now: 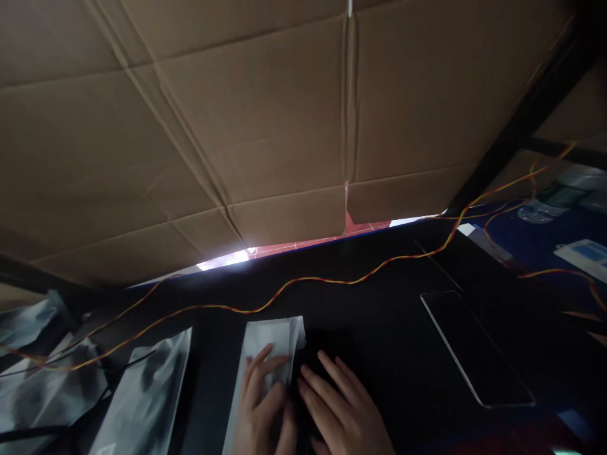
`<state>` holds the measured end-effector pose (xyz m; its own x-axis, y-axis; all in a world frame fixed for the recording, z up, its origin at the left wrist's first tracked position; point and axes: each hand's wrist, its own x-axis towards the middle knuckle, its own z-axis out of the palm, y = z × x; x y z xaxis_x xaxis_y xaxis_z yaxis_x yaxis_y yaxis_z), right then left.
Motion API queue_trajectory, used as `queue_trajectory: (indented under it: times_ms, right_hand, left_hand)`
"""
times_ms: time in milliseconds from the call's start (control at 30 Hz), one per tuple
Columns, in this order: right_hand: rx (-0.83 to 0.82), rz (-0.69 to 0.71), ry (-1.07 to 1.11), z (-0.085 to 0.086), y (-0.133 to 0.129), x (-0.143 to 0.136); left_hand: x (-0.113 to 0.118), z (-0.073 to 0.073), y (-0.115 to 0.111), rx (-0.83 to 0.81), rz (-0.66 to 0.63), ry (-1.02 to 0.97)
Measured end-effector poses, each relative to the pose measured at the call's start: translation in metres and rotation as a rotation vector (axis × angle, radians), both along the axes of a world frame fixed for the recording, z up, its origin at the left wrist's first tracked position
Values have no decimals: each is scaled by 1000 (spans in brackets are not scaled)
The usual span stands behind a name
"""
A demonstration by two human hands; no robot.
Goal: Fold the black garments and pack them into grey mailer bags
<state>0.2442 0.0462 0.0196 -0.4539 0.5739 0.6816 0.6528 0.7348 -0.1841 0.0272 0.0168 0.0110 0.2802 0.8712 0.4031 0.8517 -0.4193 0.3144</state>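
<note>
A flat, whitish translucent plastic bag (272, 330) lies on the black tabletop (379, 316) in front of me. My left hand (265, 401) rests on top of it, fingers bent and apart, touching its surface. Beside the bag's right edge, my right hand (339, 404) lies palm down with its fingers stretched out. Under and ahead of those fingers is a very dark patch; whether it is a black object or shadow I cannot tell. Another filled bag (147, 392) of the same kind lies to the left.
More bags (57, 385) are heaped at far left. A red-yellow twisted wire (313, 279) crosses the table. On the right lie a phone-like dark glass panel (474, 347), a plastic bottle (552, 199) and a white card (585, 256). A cardboard sheet (265, 126) stands behind.
</note>
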Motion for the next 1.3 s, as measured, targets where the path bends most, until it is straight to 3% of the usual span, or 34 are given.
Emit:
queue_trajectory:
  times_ms: [100,233,300,467,533,667,800,900,1000,1067,1167,1233,1300]
  right_hand:
    - [-8,-11,-11,-10,-2,-12]
    - [-66,305,-189,-6,3,-16]
    - [-100,375,-203,-5,5,-19]
    - [-276,25,-177,-22,3,-35]
    - [-331,-19,-202,-26,2,-40]
    - [-325,202,-239,-17,8,-29]
    - [-260,456,-228,-7,11,-10]
    - [-247,560,-199,-18,6,-12]
    - [-313,610,-195,-38,2,-22]
    - [-314,549,-197,-50,2,-30]
    - [-245,310,-126,-57,2,-41]
    - [-217,185,-42,-51,1,-48]
    - [-227,142,4,-32,1,-51]
  left_hand:
    - [3,2,-2,-33,39,-143]
    - [3,9,-3,-67,4,-194]
    - [0,12,-3,-81,-37,-144]
    - [-10,12,-4,-95,-142,-42]
    - [-12,7,-6,-98,-157,-58]
    - [-18,0,-8,-126,-170,-47]
    - [-25,8,-6,-214,-257,-51]
    - [-25,15,-3,-246,-269,-65]
    - [-24,12,2,-213,-312,62]
    - [-24,7,3,-201,-329,147]
    - [-24,1,0,-192,-330,145]
    - [-18,-1,-3,-171,-270,65]
    - [-9,-2,-3,-140,-158,-11]
